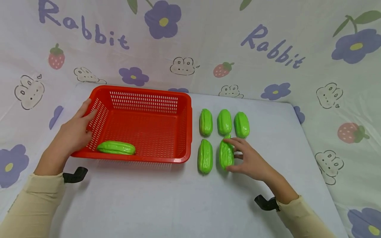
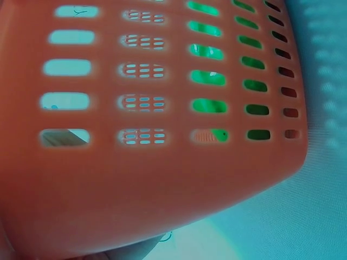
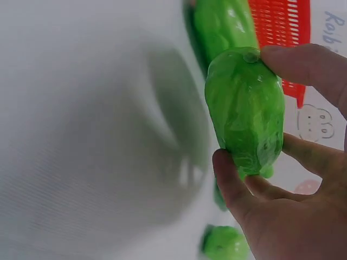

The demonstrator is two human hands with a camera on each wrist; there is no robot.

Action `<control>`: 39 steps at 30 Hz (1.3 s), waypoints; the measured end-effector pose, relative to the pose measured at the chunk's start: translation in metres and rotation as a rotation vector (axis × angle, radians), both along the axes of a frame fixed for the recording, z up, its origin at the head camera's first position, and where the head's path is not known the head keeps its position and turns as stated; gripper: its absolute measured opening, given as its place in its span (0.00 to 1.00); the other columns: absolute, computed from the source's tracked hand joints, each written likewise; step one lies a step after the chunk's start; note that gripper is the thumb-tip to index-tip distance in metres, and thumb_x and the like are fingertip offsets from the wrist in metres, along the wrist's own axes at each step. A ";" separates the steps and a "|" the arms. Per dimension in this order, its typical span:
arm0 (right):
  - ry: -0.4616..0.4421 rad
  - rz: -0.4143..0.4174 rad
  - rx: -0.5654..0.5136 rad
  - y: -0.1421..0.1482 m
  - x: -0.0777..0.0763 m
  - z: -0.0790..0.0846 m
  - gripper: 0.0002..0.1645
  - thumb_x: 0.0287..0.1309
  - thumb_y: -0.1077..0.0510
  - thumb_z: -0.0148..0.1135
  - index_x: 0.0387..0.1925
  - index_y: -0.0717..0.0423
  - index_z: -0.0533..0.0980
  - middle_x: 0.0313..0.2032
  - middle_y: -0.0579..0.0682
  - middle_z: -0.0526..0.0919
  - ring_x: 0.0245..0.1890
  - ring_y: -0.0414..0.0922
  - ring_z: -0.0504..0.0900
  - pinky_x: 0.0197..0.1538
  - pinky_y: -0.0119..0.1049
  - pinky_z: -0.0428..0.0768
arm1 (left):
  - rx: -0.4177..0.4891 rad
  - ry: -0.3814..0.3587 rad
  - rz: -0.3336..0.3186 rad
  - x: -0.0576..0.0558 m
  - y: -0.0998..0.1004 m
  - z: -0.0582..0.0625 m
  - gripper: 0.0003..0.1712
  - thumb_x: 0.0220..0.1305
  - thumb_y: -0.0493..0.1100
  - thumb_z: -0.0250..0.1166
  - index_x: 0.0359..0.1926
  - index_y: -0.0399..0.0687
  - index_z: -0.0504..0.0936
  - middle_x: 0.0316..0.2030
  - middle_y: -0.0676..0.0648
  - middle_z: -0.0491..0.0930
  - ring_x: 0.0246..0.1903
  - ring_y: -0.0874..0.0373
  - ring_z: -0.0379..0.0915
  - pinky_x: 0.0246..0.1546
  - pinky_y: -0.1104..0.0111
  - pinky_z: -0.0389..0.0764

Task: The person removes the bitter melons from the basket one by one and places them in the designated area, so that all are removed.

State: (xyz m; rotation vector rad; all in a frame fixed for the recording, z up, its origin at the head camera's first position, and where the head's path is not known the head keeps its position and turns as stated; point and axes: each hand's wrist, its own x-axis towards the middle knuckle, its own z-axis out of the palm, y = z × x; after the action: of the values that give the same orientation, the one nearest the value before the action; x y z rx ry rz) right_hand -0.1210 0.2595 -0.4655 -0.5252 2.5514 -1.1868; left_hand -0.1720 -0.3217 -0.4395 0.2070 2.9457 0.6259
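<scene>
A red plastic basket with slotted walls stands at the left of the table. My left hand grips its left rim; the left wrist view shows mostly the slotted outer wall. One bright green, ridged, gourd-like vegetable lies inside along the front wall. To the right of the basket, my right hand holds a similar green gourd between thumb and fingers. The right wrist view shows this green gourd end-on, with the thumb at one side and fingertips at the other.
Beside the held one lies another green gourd. Behind them is a row of three, with a left gourd, a middle gourd and a right gourd. A printed cloth hangs behind the white table.
</scene>
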 end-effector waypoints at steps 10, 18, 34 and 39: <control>0.003 0.016 0.005 -0.001 0.005 -0.008 0.56 0.52 0.63 0.84 0.80 0.59 0.66 0.75 0.61 0.65 0.60 0.57 0.74 0.66 0.60 0.80 | 0.000 0.005 0.010 0.001 0.001 -0.001 0.50 0.62 0.27 0.60 0.84 0.33 0.54 0.87 0.42 0.27 0.66 0.19 0.63 0.40 0.40 0.87; -0.004 0.008 0.009 -0.001 0.007 -0.007 0.56 0.52 0.63 0.85 0.79 0.60 0.65 0.75 0.63 0.64 0.61 0.60 0.75 0.65 0.60 0.81 | -0.016 0.030 -0.012 0.000 -0.001 -0.002 0.49 0.61 0.27 0.59 0.83 0.32 0.54 0.87 0.41 0.28 0.69 0.18 0.62 0.45 0.36 0.85; -0.027 -0.004 0.010 -0.002 0.009 -0.007 0.58 0.53 0.65 0.84 0.81 0.59 0.63 0.73 0.64 0.63 0.63 0.61 0.73 0.64 0.58 0.82 | -0.005 -0.006 0.008 0.001 0.000 0.002 0.50 0.62 0.28 0.60 0.84 0.34 0.53 0.87 0.43 0.25 0.70 0.18 0.58 0.44 0.37 0.86; -0.023 -0.007 0.019 -0.001 0.011 -0.005 0.59 0.53 0.64 0.84 0.82 0.58 0.62 0.73 0.65 0.63 0.64 0.62 0.74 0.63 0.58 0.83 | -0.009 -0.010 0.004 0.001 0.001 0.003 0.50 0.62 0.28 0.60 0.84 0.34 0.52 0.87 0.43 0.25 0.71 0.17 0.58 0.45 0.37 0.86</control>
State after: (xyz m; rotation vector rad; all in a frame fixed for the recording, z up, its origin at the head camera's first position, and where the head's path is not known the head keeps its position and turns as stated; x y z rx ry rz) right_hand -0.1102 0.2590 -0.4706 -0.4960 2.5448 -1.1628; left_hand -0.1709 -0.3208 -0.4364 0.1964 2.9394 0.6121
